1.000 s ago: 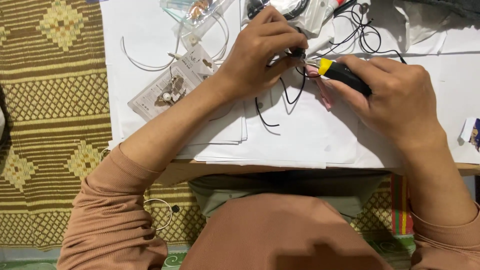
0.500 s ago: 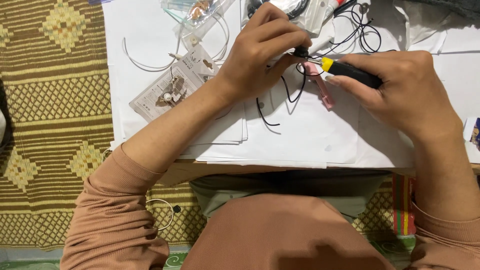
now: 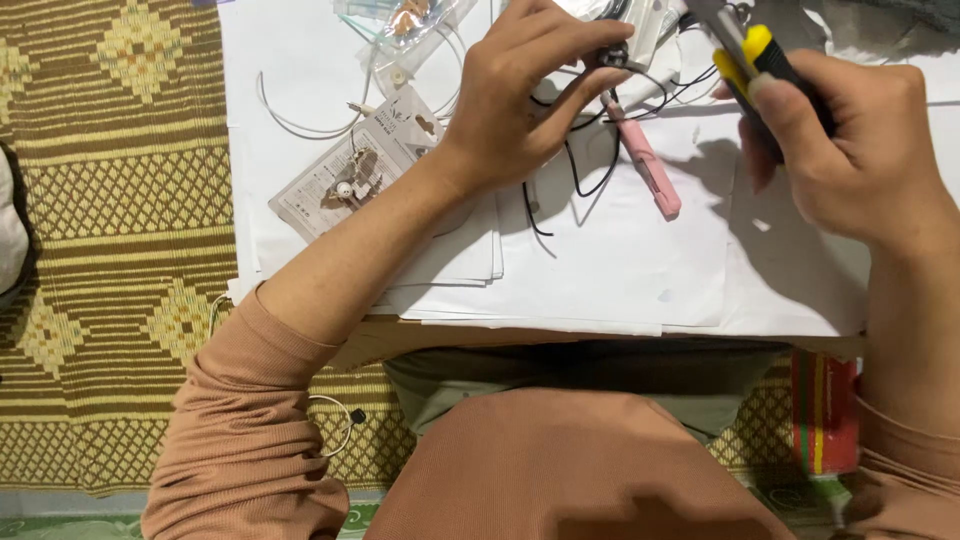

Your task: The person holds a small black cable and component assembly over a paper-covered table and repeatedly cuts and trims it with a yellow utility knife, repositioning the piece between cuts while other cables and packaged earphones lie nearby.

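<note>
Fingers of the left hand pinch a small black part; right hand grips a yellow-and-black-handled tool; a white rectangular card package lies beside the left wrist.

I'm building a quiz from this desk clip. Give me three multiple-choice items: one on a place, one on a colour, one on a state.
1. Where does the pink tool lie?
A. on the white paper sheets
B. on the woven mat
C. in the person's lap

2. What colours is the handle of the tool in the right hand?
A. red and white
B. yellow and black
C. all green

3. What is the left hand doing?
A. lying flat and open
B. pinching a small black part with thin wires
C. holding the card packet

Answers: 1 A, the pink tool rests on the sheets between the hands. 2 B, yellow and black show above the fingers. 3 B, fingertips close on the part.
</note>
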